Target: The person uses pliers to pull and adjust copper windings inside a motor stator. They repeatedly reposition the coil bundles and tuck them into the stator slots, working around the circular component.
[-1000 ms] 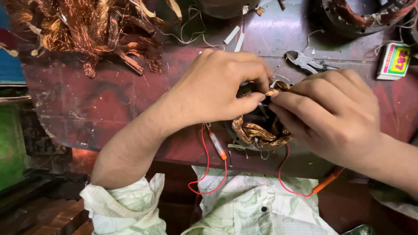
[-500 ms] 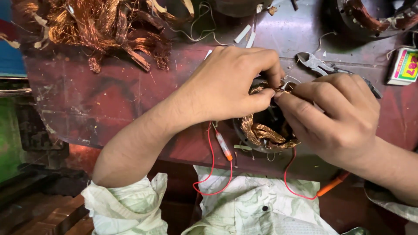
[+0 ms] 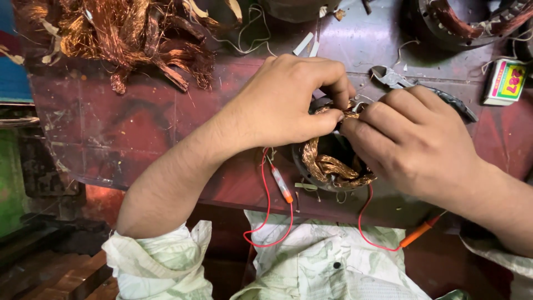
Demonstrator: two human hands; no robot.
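Since half a second ago the hands have barely shifted; the view has only dipped a little, so the bench sits slightly lower in sight. The left hand (image 3: 288, 100) is curled tight, thumb and forefinger pinching the copper winding (image 3: 333, 166) at its top edge. The right hand (image 3: 416, 144) comes in from the other side, its fingers bent narrow and pinching the same spot, fingertips of both hands almost touching. The winding sits in a small round stator (image 3: 302, 166) at the near edge of the red bench (image 3: 111, 133), right in front of the person. Two red wires (image 3: 266, 222) hang off the edge below it, over a pale green shirt (image 3: 327, 261). Pliers (image 3: 391, 78) lie just behind the right hand. A heap of scrap copper (image 3: 122, 39) lies far left, well apart, and a small box (image 3: 505, 80) sits far right
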